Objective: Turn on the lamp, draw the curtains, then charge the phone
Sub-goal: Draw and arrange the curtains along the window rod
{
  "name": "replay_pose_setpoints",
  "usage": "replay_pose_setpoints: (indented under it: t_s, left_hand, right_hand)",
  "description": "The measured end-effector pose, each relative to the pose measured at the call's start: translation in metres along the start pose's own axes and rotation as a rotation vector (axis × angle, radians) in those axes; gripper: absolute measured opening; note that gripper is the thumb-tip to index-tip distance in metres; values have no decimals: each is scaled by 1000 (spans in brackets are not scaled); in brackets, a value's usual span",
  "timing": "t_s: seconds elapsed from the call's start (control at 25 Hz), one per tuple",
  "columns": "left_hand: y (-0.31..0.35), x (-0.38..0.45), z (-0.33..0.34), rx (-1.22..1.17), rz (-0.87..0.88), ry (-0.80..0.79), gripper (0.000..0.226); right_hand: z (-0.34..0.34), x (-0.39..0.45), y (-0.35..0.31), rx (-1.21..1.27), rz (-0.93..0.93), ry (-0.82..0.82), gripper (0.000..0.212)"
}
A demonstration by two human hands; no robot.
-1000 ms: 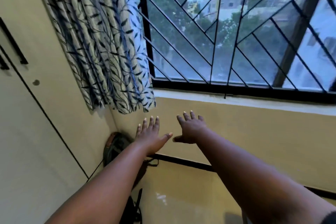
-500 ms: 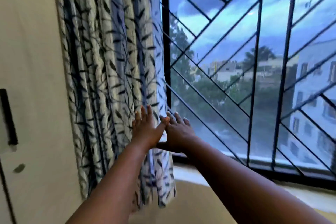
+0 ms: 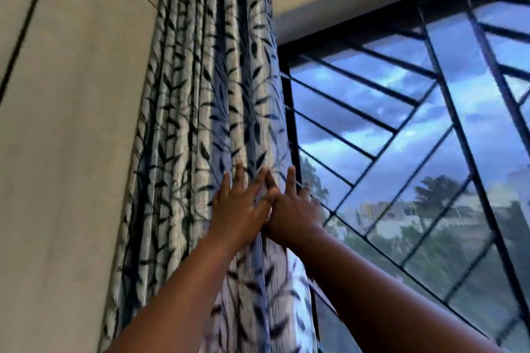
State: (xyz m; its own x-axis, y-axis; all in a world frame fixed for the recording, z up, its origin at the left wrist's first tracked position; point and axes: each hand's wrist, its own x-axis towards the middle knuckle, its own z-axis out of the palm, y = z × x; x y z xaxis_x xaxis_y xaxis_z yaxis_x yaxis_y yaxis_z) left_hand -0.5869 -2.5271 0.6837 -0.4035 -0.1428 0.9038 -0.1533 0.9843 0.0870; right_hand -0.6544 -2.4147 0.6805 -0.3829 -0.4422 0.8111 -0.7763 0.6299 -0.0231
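A: At the left edge of the window (image 3: 401,135), curtain (image 3: 206,112) hangs bunched in tight vertical pleats. Pale fabric, dark leaf-and-stem print. It sits against the cream wall (image 3: 71,137) on its left and overlaps the black window frame on its right.

B: Hands?

A: Both raised, arms bare. Left hand (image 3: 238,209) lies flat on the pleats, fingers (image 3: 239,172) straight and slightly spread, pointing up. Nothing pinched or gripped that I can see. Right hand (image 3: 292,215) just beside it, at the curtain's right edge. Its index finger crosses the left hand's index finger near the tips. Fingers extended too, back of the hand toward the camera.

B: Is the right hand holding cloth?

A: Cannot tell. Palm side is hidden, and the outer fingers blur against the grille (image 3: 372,152).

B: Any writing, labels, brand marks?

A: None readable. Printed leaves are the only pattern on the fabric.

B: Containers?

A: Not one showing. Frame holds wall, curtain, window and two arms.

B: Window detail?

A: Black metal grille, vertical bars with diagonal bars between. Through the glass: blue cloudy sky, treetops, pale buildings low down.

B: Wall?

A: Two thin dark lines run across it at upper left. Whole view somewhat smeared.
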Motion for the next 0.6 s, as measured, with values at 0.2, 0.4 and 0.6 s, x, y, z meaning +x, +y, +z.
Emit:
replay_pose_setpoints:
  t_s: [0.2,0.4,0.6]
  left_hand:
    - [-23,69,-11,73,-128,90,81]
    - [-9,114,-5,-2,-178,135,117]
    - [19,160,10,12,-172,217,98]
  right_hand:
    - [-23,92,6,172,-19,154,103]
    - [-44,138,37,142,-132,280,98]
    - [-58,170,96,36,-157,346,86]
